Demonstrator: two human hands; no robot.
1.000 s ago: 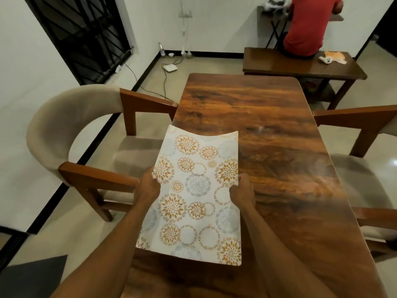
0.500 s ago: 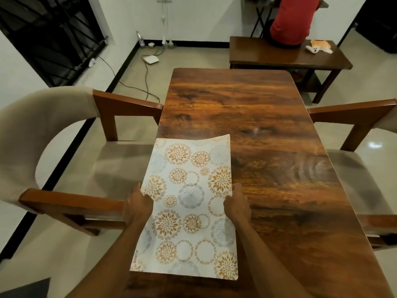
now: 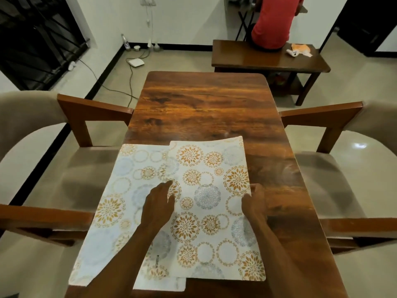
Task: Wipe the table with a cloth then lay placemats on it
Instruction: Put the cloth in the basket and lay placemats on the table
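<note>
Placemats number two, both white with orange and grey floral rings. The upper placemat (image 3: 210,211) lies on the near half of the one wooden table (image 3: 204,104), toward 6 o'clock, its far right corner lifted a little off the wood. The lower placemat (image 3: 120,190) sits partly under it toward 8 o'clock, looks blurred, and hangs past the table's left edge. One piece of lettering (image 3: 158,261), "KUBER", runs along the left edge of the upper placemat near its close corner; no other writing can be read.

Two bare hands are in view. The left hand (image 3: 158,206) rests across the lower placemat with its fingers bent at the upper placemat's left edge, pinching it. The right hand (image 3: 253,203) curls its fingers round the right edge of the same mat, at about 3 o'clock on it.

Two cushioned wooden armchairs flank the table, one chair (image 3: 32,130) at 9 o'clock and the other chair (image 3: 369,130) at 3 o'clock. Beyond the table at 1 o'clock stands one dark wooden bench (image 3: 257,59), on which one person (image 3: 272,22) in a red shirt sits facing away, with one orange and white item (image 3: 300,49) just beside them. At 11 o'clock one white box (image 3: 135,62) lies on the floor with cables running from it, and a black barred window (image 3: 32,39) fills the wall at 10 o'clock.
</note>
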